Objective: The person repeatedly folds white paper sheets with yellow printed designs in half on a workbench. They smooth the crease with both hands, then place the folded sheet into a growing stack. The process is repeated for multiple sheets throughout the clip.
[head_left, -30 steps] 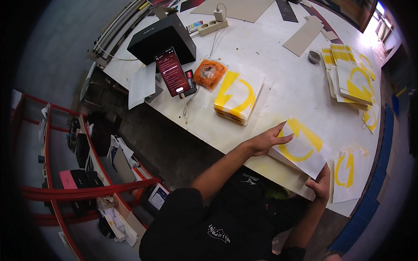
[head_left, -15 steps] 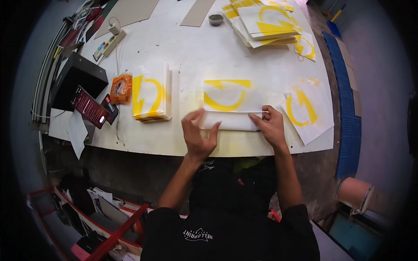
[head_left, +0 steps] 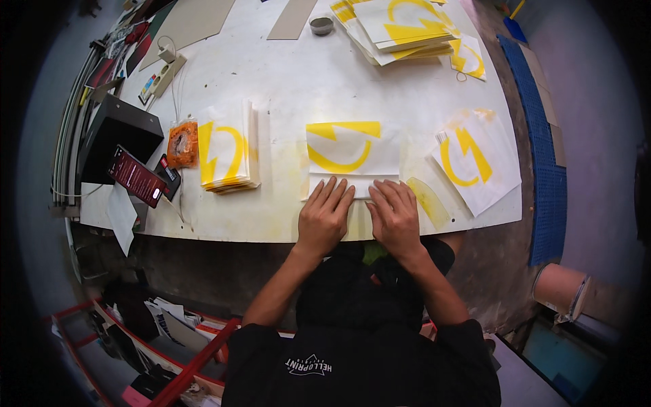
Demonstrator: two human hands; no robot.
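Note:
A white paper piece with a yellow printed design point(head_left: 342, 148) lies in front of me, with a plain white folded strip along its near edge. My left hand point(head_left: 325, 216) presses flat on the left part of that strip, fingers stretched forward. Flat on its right part rests my right hand point(head_left: 395, 216), fingers also extended, with a gap between the two hands. Just right of the right hand lies a yellowish, translucent curved piece point(head_left: 428, 201). Farther right are white papers point(head_left: 478, 166) with a similar yellow print, set at an angle. Neither hand grips anything.
Left stands a stack of folded printed papers point(head_left: 230, 149), beside an orange packet point(head_left: 182, 144), a phone point(head_left: 135, 176) and a black box point(head_left: 129, 129). A larger printed stack point(head_left: 407, 30) and a small round dish point(head_left: 321, 26) sit at the back. A power strip point(head_left: 163, 78) lies far left.
Both hands have come down from holding the paper's near edge to lying flat on its folded strip. The yellowish curved piece now shows beside the right hand. The whole view has shifted slightly.

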